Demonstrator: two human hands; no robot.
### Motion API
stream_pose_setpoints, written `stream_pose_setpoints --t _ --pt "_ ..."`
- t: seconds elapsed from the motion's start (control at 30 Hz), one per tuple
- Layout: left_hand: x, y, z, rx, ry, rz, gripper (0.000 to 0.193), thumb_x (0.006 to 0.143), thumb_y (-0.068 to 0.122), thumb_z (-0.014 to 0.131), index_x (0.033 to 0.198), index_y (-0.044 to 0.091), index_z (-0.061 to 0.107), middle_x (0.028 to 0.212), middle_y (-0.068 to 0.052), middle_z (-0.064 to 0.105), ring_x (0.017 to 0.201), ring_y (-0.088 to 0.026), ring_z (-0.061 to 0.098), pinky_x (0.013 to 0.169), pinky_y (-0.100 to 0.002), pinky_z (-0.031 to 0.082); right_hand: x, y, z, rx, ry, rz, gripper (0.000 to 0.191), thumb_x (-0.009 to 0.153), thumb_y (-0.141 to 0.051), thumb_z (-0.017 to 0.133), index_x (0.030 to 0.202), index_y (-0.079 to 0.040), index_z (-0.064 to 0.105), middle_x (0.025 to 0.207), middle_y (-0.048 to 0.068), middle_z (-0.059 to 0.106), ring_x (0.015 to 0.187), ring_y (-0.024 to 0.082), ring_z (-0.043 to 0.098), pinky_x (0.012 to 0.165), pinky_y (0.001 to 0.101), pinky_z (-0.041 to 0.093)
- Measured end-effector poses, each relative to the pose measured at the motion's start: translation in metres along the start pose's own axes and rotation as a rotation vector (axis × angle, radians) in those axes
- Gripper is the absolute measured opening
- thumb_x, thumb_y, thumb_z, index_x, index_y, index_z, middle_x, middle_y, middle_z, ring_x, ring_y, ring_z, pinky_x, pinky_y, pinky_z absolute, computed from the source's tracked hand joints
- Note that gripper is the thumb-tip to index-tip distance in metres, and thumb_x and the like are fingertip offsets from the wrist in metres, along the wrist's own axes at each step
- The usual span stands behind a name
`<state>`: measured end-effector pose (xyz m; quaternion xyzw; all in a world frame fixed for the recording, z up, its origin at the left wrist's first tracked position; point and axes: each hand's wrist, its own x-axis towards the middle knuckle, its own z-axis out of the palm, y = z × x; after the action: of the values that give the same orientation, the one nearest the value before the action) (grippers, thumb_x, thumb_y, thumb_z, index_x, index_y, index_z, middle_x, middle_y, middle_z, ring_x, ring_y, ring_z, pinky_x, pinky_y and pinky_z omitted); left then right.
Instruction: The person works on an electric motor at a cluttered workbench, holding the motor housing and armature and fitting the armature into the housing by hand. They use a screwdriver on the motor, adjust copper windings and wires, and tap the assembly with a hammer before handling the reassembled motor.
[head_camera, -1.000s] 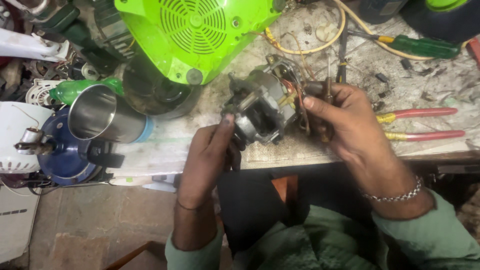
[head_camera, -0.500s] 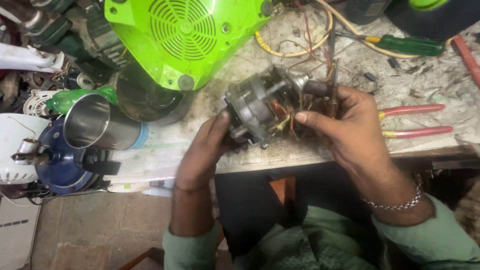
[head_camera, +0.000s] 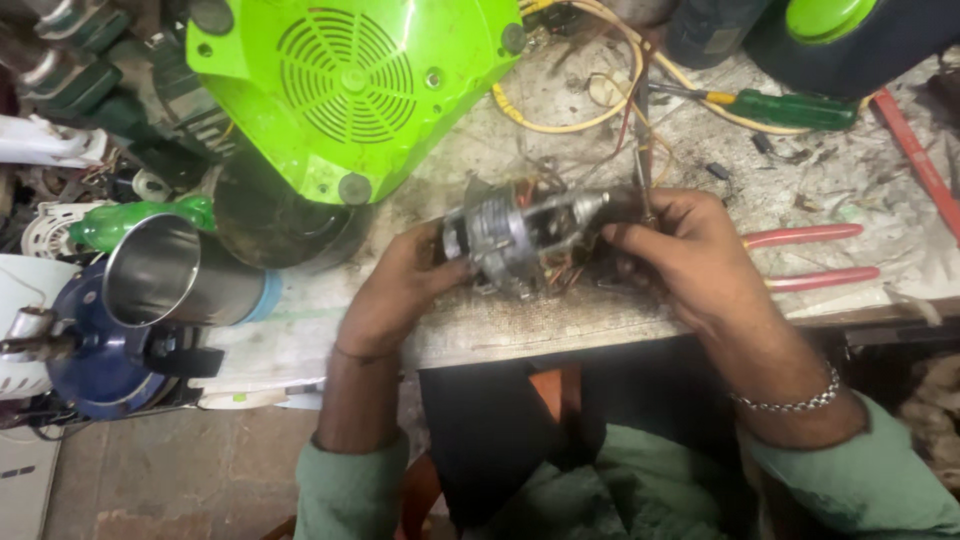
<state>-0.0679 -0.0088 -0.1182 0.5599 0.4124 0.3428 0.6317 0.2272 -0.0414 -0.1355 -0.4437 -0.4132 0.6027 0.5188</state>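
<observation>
At the tabletop (head_camera: 560, 330) edge, a small electric motor (head_camera: 515, 238) sits gripped between both hands, left hand (head_camera: 400, 290) closed on the metal end, right hand (head_camera: 685, 255) curled around the wiring side. Looks heavy, stiff, greasy; grab the casing, not the thin wires. Red pliers (head_camera: 810, 255) just beside

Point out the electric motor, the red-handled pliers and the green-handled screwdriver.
electric motor (head_camera: 505, 238): head view, on its silver metal body between the two hands.
red-handled pliers (head_camera: 805, 255): head view, between the two red handles on the bench.
green-handled screwdriver (head_camera: 795, 110): head view, on the middle of its green handle.
</observation>
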Motion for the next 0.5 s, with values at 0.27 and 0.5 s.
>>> stream_pose_setpoints --t 0.27,0.5 --pt "-0.015 -0.001 0.01 0.031 0.038 0.012 0.063 0.085 -0.01 0.068 0.145 -0.008 0.05 0.128 -0.012 0.068 0.115 -0.018 0.065 0.095 -0.031 0.056 -0.02 -0.016 -0.007 -0.326 -0.05 -0.147 0.019 0.089 -0.008 0.075 0.107 -0.001 0.072 0.085 0.006 0.076 0.069 0.008 0.072 0.059 0.023 0.06" --pt "-0.015 -0.005 0.006 0.081 0.023 0.008 0.073 0.081 -0.011 0.071 0.148 -0.008 0.044 0.128 -0.014 0.067 0.114 -0.019 0.065 0.093 -0.032 0.057 -0.022 -0.022 -0.008 -0.483 0.069 0.019 0.021 0.088 -0.012 0.076 0.106 -0.003 0.074 0.076 0.006 0.074 0.056 0.011 0.064 0.049 0.0252 0.05"
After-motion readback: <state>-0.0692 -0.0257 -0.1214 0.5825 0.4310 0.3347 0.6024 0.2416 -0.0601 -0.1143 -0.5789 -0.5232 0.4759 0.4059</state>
